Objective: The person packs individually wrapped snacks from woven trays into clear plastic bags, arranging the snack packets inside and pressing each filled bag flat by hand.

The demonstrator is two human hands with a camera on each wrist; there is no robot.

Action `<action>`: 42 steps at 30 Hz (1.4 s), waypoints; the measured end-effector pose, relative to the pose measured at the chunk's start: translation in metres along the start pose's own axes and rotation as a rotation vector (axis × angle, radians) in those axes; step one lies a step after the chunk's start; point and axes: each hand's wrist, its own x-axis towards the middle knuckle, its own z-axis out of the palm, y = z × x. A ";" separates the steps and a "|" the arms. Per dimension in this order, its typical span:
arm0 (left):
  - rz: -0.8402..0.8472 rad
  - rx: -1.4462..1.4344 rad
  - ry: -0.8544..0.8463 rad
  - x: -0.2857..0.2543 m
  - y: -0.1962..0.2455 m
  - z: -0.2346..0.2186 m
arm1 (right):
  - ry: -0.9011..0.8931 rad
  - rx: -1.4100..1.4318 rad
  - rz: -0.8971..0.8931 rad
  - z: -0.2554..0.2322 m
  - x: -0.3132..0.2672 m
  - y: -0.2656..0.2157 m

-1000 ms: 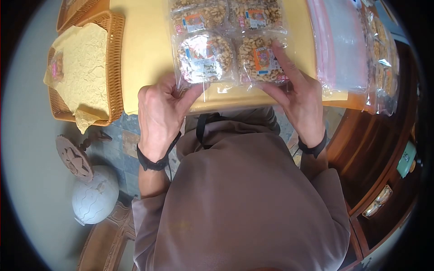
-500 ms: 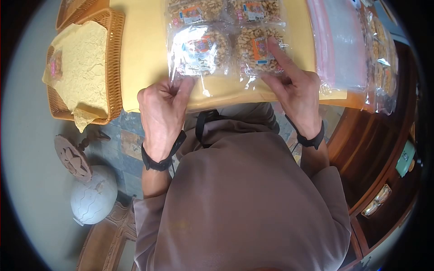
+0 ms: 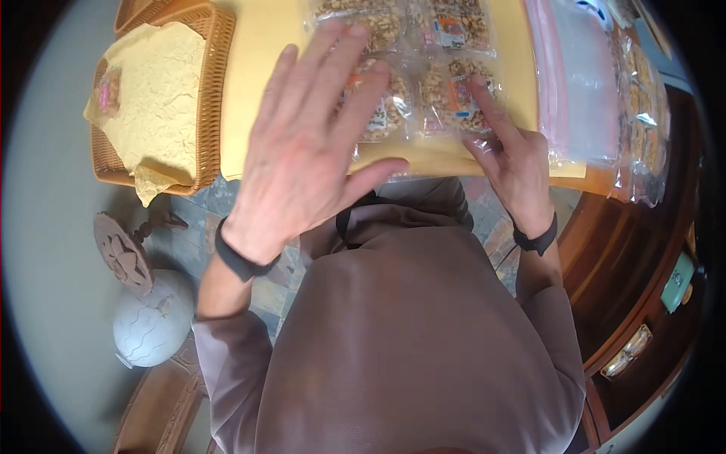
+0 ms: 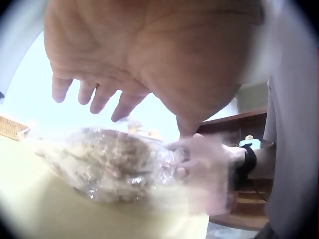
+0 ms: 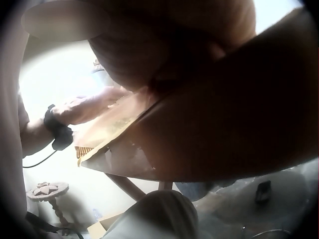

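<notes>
Several round clusters of nut-like pieces with orange and white labels lie in clear plastic packaging (image 3: 454,98) at the table's near side. My left hand (image 3: 302,163) is over the lower left cluster (image 3: 397,110), fingers straight and spread, partly hiding it. In the left wrist view the palm of this hand (image 4: 144,55) is raised above the shiny packaging (image 4: 109,164). My right hand (image 3: 518,166) holds the packaging's lower right corner, thumb below and index finger lying on top near the label. In the right wrist view, my right hand (image 5: 174,45) is dark and its fingertips are hidden.
A wicker basket (image 3: 215,98) lined with crumpled yellow paper stands at the left, a small packet (image 3: 110,92) in it. Flat clear bags (image 3: 586,98) and more packaged food (image 3: 643,125) lie at the right. Below are a carved stool (image 3: 123,253), a pale round vase (image 3: 153,318) and wooden shelves (image 3: 605,250).
My left hand has let go of the packaging's lower left edge and moved up over it, fingers spreading. The right hand keeps its place at the lower right corner.
</notes>
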 end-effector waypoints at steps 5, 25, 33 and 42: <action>-0.013 -0.053 -0.092 0.009 -0.009 0.028 | -0.063 -0.039 0.083 -0.002 -0.002 -0.002; 0.011 0.013 -0.117 0.011 -0.011 0.027 | 0.015 -0.030 -0.060 0.000 -0.001 0.005; 0.056 -0.058 -0.115 0.005 -0.014 0.014 | -0.064 -0.136 -0.075 -0.013 -0.002 -0.001; 0.337 0.105 -0.250 -0.044 -0.032 -0.004 | -0.041 -0.355 -0.382 -0.075 -0.010 0.020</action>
